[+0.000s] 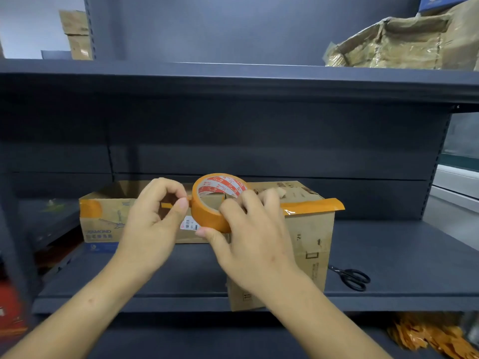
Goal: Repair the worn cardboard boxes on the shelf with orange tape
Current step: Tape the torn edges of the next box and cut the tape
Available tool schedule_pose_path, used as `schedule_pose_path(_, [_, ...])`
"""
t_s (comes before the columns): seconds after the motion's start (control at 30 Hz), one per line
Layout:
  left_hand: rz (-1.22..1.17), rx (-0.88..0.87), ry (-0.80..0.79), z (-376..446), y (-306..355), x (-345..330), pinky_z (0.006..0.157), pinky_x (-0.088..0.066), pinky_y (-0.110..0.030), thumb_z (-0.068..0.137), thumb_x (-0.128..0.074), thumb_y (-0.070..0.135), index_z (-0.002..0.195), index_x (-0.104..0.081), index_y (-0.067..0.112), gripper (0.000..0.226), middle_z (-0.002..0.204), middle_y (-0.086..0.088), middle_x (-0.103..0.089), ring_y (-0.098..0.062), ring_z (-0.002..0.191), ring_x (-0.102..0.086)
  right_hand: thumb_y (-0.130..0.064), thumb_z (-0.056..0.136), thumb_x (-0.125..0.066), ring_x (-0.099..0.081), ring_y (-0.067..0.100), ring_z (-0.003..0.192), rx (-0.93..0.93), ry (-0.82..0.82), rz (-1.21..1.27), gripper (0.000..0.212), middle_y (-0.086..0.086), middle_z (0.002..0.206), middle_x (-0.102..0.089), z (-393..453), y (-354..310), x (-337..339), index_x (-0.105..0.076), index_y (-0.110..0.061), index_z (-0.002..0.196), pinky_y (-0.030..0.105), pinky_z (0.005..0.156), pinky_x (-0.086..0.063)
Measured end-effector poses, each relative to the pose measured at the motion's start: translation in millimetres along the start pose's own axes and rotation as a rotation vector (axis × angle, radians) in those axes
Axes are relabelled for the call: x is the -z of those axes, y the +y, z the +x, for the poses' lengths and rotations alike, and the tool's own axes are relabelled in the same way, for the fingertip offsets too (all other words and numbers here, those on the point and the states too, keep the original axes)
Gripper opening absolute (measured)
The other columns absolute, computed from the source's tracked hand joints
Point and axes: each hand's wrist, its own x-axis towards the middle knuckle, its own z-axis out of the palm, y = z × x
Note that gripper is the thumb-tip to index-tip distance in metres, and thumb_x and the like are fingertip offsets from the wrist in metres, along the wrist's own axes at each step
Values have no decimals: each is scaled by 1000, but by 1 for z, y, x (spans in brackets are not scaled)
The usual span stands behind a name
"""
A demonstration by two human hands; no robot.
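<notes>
A roll of orange tape (207,216) is held up in front of the middle shelf. My right hand (248,229) grips the roll, thumb under it and fingers through its core. My left hand (153,216) pinches the loose tape end at the roll's left edge between thumb and forefinger. Behind the hands a long cardboard box (103,218) lies on the shelf with an orange patch on its left corner. A second cardboard box (311,237) stands to the right, with an orange tape strip (316,204) along its top edge that sticks out past the corner.
Black scissors (352,278) lie on the dark shelf board (401,255) right of the boxes. A crumpled taped box (394,45) sits on the upper shelf at right, another carton (75,35) at upper left. Orange scraps (425,335) lie below right.
</notes>
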Motion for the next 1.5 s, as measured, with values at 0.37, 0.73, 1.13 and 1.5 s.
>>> schedule_pose_path(0.37, [-636, 669, -42, -2, -2, 17, 65, -61, -41, 69, -78, 9, 114, -59, 13, 49, 106, -18, -72, -33, 87, -71, -56, 77, -75, -48, 25, 91, 100, -45, -2, 40, 0, 97, -59, -8, -19, -27, -65, -20, 91, 38, 70, -50])
schedule_pose_path(0.73, [-365, 969, 206, 0, -98, -5, 71, -60, -42, 91, -57, -12, 113, -55, 11, 32, 103, -26, -68, -34, 78, -69, -41, 89, -60, -49, 19, 102, -95, 24, 45, 31, -4, 106, -60, 2, 88, 14, -71, -18, 106, 39, 83, -48])
schedule_pose_path(1.13, [192, 1025, 123, -40, -168, -79, 83, -42, -36, 94, -52, 7, 118, -48, 13, 25, 121, -15, -56, -28, 100, -51, -42, 93, -54, -50, 18, 119, -178, -147, 4, 36, -8, 117, -66, -8, 144, 18, -74, -20, 112, 46, 102, -42])
schedule_pose_path(1.5, [410, 850, 53, -32, -129, -77, 108, -33, -48, 91, -64, 17, 132, -51, 22, 43, 140, -13, -41, -36, 134, -33, -44, 95, -55, -48, 14, 126, -102, -229, 122, 32, -13, 125, -64, -6, 154, 21, -74, -31, 117, 53, 111, -35])
